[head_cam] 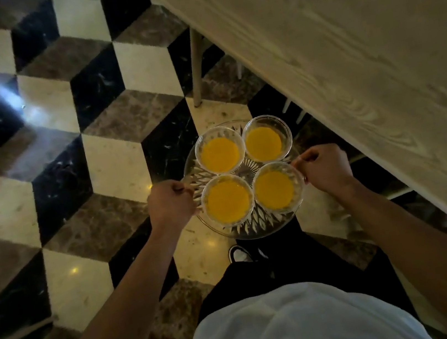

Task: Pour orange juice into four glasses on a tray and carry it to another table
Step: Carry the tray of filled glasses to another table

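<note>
There, the round cut-glass tray (pixel 250 227) hangs in the air over the chequered floor (pixel 58 179), held between both hands. The left hand (pixel 171 203) has its fingers curled around the left rim, and the right hand (pixel 325 167) pinches the right rim. Four glasses of orange juice (pixel 228 201) stand close together between the grips. The pale wooden table (pixel 343 49) is just beside, to the right.

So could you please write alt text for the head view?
Two hands, left hand and right hand, grip a round glass tray carrying four glasses of orange juice above a checkered floor, beside a pale wooden table.
</note>
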Available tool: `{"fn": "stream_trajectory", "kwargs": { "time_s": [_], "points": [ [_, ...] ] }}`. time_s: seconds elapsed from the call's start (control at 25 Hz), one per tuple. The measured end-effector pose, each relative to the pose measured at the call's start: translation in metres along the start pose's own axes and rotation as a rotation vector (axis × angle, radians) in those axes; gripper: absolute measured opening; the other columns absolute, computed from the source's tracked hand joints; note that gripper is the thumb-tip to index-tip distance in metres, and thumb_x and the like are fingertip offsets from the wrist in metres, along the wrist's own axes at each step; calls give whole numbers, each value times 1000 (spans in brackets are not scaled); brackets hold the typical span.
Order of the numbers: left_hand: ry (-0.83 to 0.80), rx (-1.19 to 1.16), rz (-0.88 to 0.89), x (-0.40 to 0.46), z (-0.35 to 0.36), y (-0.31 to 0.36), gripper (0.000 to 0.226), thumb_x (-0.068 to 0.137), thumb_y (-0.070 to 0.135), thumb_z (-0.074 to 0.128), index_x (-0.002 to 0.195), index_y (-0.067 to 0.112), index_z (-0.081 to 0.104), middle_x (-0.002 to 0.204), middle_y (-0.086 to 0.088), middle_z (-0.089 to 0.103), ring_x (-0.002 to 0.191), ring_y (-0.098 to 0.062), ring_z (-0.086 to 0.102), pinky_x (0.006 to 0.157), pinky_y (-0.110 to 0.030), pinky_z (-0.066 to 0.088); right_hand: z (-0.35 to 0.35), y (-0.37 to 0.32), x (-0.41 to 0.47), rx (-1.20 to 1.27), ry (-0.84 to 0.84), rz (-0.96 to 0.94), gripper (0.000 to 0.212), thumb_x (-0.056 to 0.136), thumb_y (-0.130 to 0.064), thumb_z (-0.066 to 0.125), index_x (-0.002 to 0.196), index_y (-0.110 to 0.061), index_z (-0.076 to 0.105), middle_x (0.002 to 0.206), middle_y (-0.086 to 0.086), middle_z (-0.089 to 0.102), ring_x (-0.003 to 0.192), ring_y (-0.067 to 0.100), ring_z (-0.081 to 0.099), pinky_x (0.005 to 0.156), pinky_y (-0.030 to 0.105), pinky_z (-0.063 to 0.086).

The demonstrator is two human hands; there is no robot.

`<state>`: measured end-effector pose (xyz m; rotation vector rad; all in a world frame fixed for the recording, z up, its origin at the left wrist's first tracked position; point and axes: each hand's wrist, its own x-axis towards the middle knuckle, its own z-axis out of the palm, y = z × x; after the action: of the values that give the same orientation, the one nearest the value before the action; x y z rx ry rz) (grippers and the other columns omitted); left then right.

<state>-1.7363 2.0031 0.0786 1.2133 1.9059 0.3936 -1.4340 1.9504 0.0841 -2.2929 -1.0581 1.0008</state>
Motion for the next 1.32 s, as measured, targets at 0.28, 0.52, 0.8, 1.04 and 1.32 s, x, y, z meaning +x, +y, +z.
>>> {"fn": "stream_trajectory", "kwargs": {
  "time_s": [0.28,0.52,0.8,1.04,1.32],
  "points": [
    [-11,84,83,63,22,74,14,92,5,69,92,10,82,74,3,73,69,-18,72,67,-34,62,-22,-13,67,120,45,64,13,83,-16,76,72,-23,78,61,-9,74,53,6,71,52,25,58],
    [-69,148,117,115,59,161,13,93,8,72,91,15,82,83,3,77,77,-14,73,74,-38,65,-61,-19,142,156,146,161,9,80,-23,79,73,-20,76,55,-9,71,50,2,67,52,23,52],
    [-154,232,219,160,115,239,8,94,10,74,92,15,81,85,4,76,78,-7,69,72,-28,59,-113,-8,194,195,211,230,12,83,-23,80,72,-19,75,58,-7,73,55,8,71,61,30,61],
    [-291,270,328,190,161,295,23,92,9,73,79,27,77,78,9,76,71,-2,71,71,-27,61,-139,10,217,293,324,374,14,81,-20,81,68,-20,74,54,-9,71,47,8,70,54,27,62],
    [-451,385,481,230,214,356,11,93,6,71,89,14,78,77,0,77,64,-11,70,66,-32,60,-151,20,229,371,479,534,16,82,-20,80,68,-23,73,53,-5,72,46,6,69,43,11,50]
  ]
}}
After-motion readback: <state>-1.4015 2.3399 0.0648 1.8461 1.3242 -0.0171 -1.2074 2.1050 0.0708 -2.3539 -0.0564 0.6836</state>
